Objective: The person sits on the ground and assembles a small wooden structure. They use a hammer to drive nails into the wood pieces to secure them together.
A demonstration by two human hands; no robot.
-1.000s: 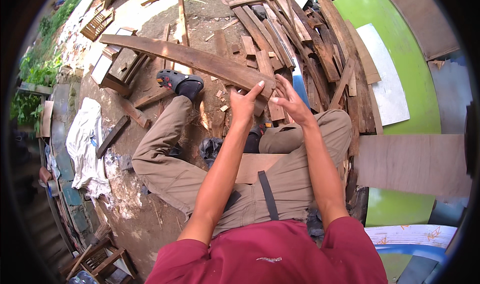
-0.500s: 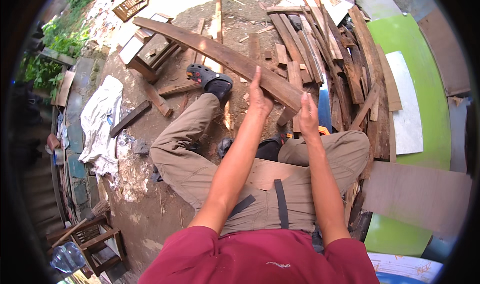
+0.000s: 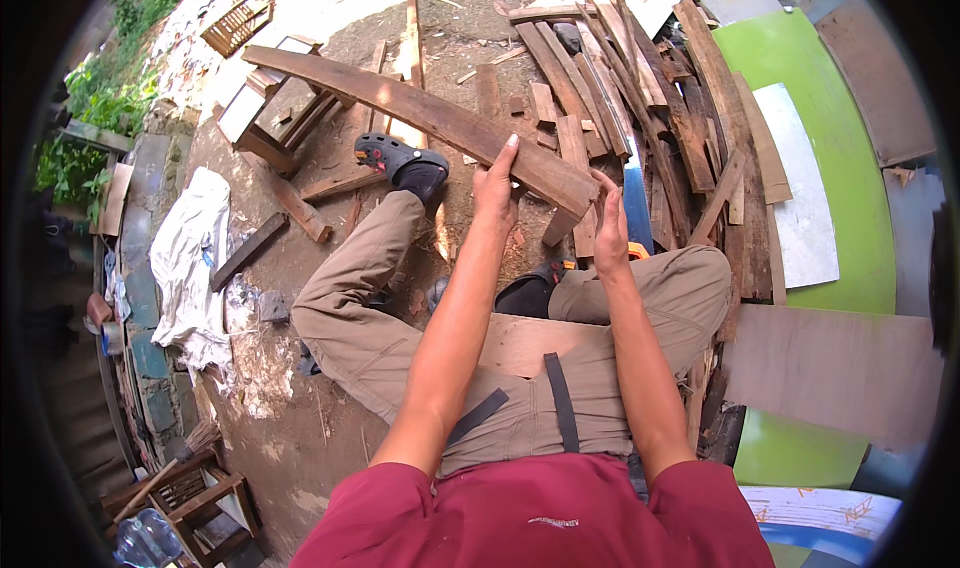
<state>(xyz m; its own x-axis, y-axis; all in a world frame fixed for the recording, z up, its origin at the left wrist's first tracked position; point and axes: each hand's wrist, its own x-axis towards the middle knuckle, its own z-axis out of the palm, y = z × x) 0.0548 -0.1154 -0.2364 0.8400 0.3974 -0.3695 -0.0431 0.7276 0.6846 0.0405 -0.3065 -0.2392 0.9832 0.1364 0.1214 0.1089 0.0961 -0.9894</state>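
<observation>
A long brown wooden plank (image 3: 420, 110) slants across the space before me, its far end up at the left. Near its closer end, my left hand (image 3: 495, 190) is closed round the plank, thumb on its upper face. My right hand (image 3: 611, 236) is at the near end, fingers stretched out and fingertips against the end's corner. Just beyond the right hand lies a handsaw (image 3: 636, 203) with a bluish blade and an orange handle, partly hidden by that hand. A pale board (image 3: 535, 346) lies between my legs.
Piled planks (image 3: 690, 133) fill the right side, beside a green panel (image 3: 850, 168) and a white sheet (image 3: 795, 183). A small wooden stand (image 3: 265, 143) is ahead left. White cloth (image 3: 195, 263) lies at left. A small wooden stool (image 3: 205, 503) stands lower left.
The plank's near end and my left hand have shifted slightly left and nearer in the picture. My right hand's fingers have loosened from the end and stretched out. The whole view has shifted a little.
</observation>
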